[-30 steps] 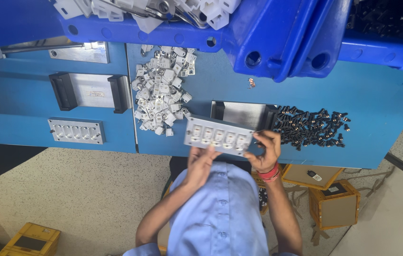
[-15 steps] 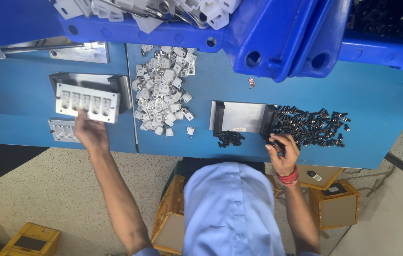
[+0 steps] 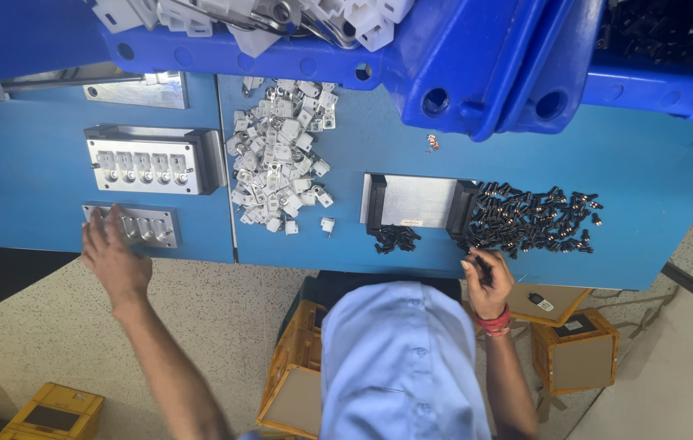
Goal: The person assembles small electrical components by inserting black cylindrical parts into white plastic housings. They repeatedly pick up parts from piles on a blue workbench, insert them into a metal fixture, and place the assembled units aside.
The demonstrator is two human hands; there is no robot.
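The left hand (image 3: pixel 114 253) lies flat, fingers spread, over the left end of a small metal plate (image 3: pixel 147 226) at the near left edge of the blue tabletop (image 3: pixel 656 155); it rests on the plate rather than gripping it. Just beyond that plate a second, larger plate (image 3: pixel 143 165) sits in a dark fixture (image 3: pixel 208 159). The right hand (image 3: pixel 486 277) is at the near edge to the right, fingers curled and pinched on a small black part (image 3: pixel 483 266) (how many it has, I cannot tell), beside the pile of black parts (image 3: pixel 534 218). An empty fixture (image 3: pixel 421 201) stands left of that pile, with a few more black parts (image 3: pixel 395 238) in front of it. A heap of white parts (image 3: pixel 277 155) fills the middle. Blue bins (image 3: pixel 460 57) line the far edge.
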